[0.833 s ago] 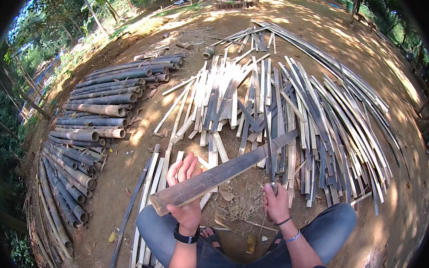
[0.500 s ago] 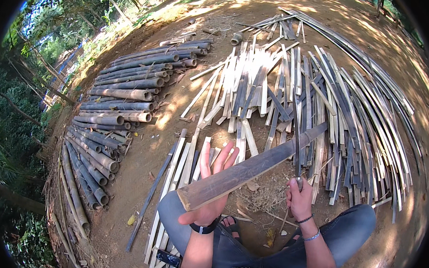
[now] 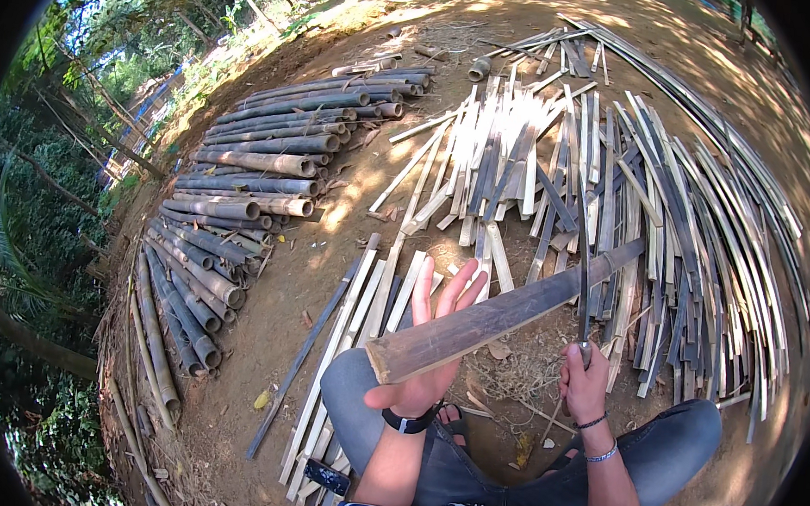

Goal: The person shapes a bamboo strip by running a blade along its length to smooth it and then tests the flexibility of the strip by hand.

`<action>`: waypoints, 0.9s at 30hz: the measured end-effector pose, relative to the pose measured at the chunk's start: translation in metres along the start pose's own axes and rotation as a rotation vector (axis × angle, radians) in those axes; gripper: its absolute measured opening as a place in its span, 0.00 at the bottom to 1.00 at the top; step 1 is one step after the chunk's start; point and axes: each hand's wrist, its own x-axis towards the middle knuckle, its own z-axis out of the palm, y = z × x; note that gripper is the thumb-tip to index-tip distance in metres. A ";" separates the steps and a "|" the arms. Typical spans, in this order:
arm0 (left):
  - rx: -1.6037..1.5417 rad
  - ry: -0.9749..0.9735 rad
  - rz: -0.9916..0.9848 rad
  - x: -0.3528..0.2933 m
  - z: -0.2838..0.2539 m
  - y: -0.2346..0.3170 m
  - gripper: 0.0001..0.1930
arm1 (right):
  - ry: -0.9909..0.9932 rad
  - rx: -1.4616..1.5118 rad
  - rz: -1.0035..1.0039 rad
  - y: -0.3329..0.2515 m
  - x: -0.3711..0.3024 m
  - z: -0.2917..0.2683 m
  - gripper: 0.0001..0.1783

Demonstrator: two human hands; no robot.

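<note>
The bamboo slat (image 3: 498,316) looks woody and matt, its face fairly smooth; the knife (image 3: 586,283) has a dark metal blade. Left, woody bamboo poles (image 3: 255,160) look dull; right, split strips (image 3: 692,261) look rough. Near left, the phone (image 3: 327,476) is glossy.

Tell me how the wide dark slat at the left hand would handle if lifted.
Probably stiff: the slat reaches well beyond the open left hand without visible sag. It seems unlikely to roll, given its broad, flattish face. It may slide somewhat, since that face looks fairly smooth.
</note>
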 end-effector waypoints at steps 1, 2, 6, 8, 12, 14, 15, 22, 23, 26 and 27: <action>0.000 0.000 -0.001 0.000 0.000 0.000 0.80 | -0.004 -0.004 -0.002 0.000 0.000 0.000 0.15; -0.001 -0.001 -0.002 0.000 0.000 0.000 0.80 | -0.007 -0.007 -0.006 0.001 0.000 0.000 0.15; 0.000 -0.017 -0.011 0.001 0.000 0.000 0.80 | -0.001 -0.011 -0.014 0.003 0.001 -0.002 0.16; 0.003 -0.023 -0.015 0.001 0.000 -0.001 0.80 | 0.006 -0.007 -0.008 0.003 0.001 -0.002 0.16; 0.021 -0.021 -0.020 0.001 0.000 0.002 0.81 | 0.003 -0.007 0.004 0.000 0.000 0.001 0.16; 0.035 -0.022 -0.016 0.001 0.000 0.001 0.81 | 0.002 -0.013 0.004 0.000 0.000 0.002 0.16; 0.036 -0.030 -0.006 0.001 0.000 0.000 0.81 | 0.000 -0.015 0.002 0.000 0.000 0.002 0.16; -0.150 -0.094 0.052 -0.001 0.002 -0.007 0.80 | -0.010 -0.084 -0.041 0.002 -0.003 0.003 0.19; -0.187 -0.108 0.061 -0.002 0.003 -0.007 0.79 | -0.023 -0.095 -0.063 0.004 -0.005 0.004 0.20; -0.323 -0.074 0.046 -0.004 0.008 -0.006 0.74 | -0.064 -0.174 -0.185 0.004 -0.012 0.003 0.23; -0.277 -0.114 0.059 -0.004 0.007 -0.006 0.70 | -0.082 -0.221 -0.253 0.001 -0.016 0.005 0.24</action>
